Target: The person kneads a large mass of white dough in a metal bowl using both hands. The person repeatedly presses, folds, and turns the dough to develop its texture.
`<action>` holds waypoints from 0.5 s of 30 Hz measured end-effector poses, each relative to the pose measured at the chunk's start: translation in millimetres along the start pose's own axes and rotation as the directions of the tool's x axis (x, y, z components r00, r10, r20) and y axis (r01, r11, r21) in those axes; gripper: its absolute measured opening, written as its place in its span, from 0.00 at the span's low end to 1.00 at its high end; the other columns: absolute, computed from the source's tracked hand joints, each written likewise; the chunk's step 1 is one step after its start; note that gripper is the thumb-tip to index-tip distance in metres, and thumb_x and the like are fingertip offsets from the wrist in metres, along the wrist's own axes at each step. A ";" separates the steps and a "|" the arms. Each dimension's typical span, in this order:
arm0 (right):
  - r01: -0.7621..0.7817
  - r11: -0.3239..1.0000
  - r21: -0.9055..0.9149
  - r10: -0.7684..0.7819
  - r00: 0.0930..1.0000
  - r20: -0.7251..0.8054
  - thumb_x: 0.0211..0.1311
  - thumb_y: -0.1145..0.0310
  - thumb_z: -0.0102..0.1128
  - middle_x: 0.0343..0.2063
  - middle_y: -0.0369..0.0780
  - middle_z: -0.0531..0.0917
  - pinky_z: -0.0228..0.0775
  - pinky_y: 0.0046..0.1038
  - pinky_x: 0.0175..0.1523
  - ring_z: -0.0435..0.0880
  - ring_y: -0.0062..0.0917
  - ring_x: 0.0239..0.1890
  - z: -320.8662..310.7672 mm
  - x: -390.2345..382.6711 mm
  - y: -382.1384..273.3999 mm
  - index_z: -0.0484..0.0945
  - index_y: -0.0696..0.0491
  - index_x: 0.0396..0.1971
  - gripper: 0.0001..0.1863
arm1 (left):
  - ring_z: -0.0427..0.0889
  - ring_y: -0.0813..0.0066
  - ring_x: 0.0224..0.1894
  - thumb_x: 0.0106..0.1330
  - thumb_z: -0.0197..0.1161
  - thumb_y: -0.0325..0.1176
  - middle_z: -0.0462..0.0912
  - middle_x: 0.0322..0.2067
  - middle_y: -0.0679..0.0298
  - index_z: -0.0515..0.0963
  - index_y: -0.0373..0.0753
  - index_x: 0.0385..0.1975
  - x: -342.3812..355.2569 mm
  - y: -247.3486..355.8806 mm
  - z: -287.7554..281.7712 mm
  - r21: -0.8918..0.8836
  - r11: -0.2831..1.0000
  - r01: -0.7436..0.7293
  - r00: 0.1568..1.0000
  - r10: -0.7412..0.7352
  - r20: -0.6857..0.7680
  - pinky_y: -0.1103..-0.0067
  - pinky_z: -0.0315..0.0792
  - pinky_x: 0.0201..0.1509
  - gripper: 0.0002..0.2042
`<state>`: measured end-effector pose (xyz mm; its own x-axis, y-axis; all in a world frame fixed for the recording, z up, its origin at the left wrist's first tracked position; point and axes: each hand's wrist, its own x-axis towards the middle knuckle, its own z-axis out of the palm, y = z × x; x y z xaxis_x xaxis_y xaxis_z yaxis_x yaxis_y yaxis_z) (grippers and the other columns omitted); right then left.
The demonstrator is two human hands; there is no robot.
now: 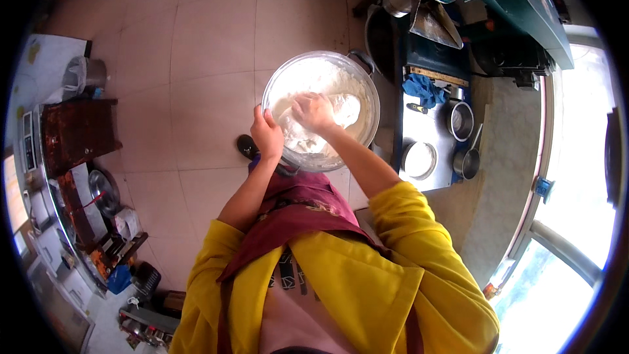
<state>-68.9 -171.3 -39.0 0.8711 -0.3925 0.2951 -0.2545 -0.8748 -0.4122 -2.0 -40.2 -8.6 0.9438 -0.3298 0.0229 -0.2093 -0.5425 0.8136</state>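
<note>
White, floury dough: lies inside a round, silver metal bowl.
Bare left hand: clasps the bowl's left rim.
Bare right hand: presses into the dough; whether it grasps any, cannot tell.
Kneading: apparently under way; the next push likely calls for a steady bowl.

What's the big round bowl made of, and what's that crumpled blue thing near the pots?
The bowl looks like metal, maybe aluminium or steel: it's silvery grey with a slight shine. The blue thing seems to be soft, dull cloth, because it bunches into folds.
</note>
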 end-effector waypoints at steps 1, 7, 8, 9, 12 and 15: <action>-0.001 0.999 0.047 -0.003 0.996 0.085 0.55 0.61 0.54 0.20 0.40 0.79 0.72 0.35 0.34 0.80 0.36 0.24 -8.2 -5.8 1.9 0.80 0.49 0.31 0.09 | 0.78 0.43 0.33 0.67 0.50 0.28 0.80 0.29 0.45 0.70 0.34 0.43 2.0 -2.9 1.4 0.011 1.000 0.016 1.000 -0.016 0.018 0.60 0.69 0.34 0.08; -0.206 0.935 -0.287 0.348 0.680 0.645 0.60 0.54 0.51 0.31 0.42 0.82 0.69 0.41 0.42 0.81 0.37 0.35 -90.2 -0.3 -24.3 0.80 0.50 0.34 0.16 | 0.78 0.43 0.34 0.67 0.50 0.28 0.80 0.29 0.45 0.70 0.34 0.43 -6.8 -2.8 0.6 0.032 0.998 0.055 0.998 -0.054 -0.025 0.59 0.69 0.34 0.08; -0.170 0.948 -0.270 0.290 0.812 0.507 0.60 0.54 0.52 0.30 0.41 0.82 0.69 0.40 0.43 0.80 0.36 0.36 -84.9 -9.2 -27.1 0.81 0.51 0.32 0.16 | 0.78 0.43 0.34 0.67 0.50 0.29 0.80 0.29 0.45 0.70 0.34 0.43 -9.2 -1.4 2.7 0.036 0.998 0.044 0.999 -0.043 -0.030 0.58 0.69 0.34 0.09; -0.127 0.958 -0.256 0.215 0.911 0.353 0.59 0.54 0.52 0.29 0.40 0.82 0.68 0.39 0.45 0.80 0.36 0.38 -72.8 -19.6 -27.4 0.81 0.51 0.30 0.16 | 0.78 0.43 0.34 0.67 0.51 0.29 0.80 0.29 0.44 0.70 0.34 0.43 -9.9 -1.3 3.5 0.026 0.999 0.036 0.999 -0.035 -0.028 0.58 0.69 0.34 0.09; 0.027 0.999 -0.034 -0.023 0.993 0.120 0.52 0.65 0.59 0.26 0.38 0.79 0.67 0.34 0.44 0.78 0.33 0.37 -66.2 -26.6 -37.2 0.79 0.51 0.23 0.06 | 0.78 0.42 0.34 0.67 0.51 0.29 0.79 0.29 0.43 0.71 0.34 0.43 -9.3 -6.1 2.8 0.011 1.000 0.025 0.999 -0.025 -0.023 0.58 0.68 0.34 0.09; -0.115 0.979 0.170 0.086 0.982 0.168 0.51 0.67 0.57 0.28 0.41 0.81 0.68 0.36 0.43 0.78 0.36 0.33 -53.9 -44.0 -33.9 0.80 0.52 0.24 0.06 | 0.78 0.42 0.33 0.67 0.52 0.28 0.79 0.28 0.43 0.71 0.34 0.43 -7.0 -8.8 0.2 -0.011 1.000 0.018 1.000 -0.018 0.002 0.59 0.68 0.34 0.09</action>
<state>-121.2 -139.7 8.5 0.9040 -0.4134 0.1094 -0.2780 -0.7625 -0.5842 -6.9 -33.3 -16.1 0.9470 -0.3212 0.0071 -0.1892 -0.5397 0.8203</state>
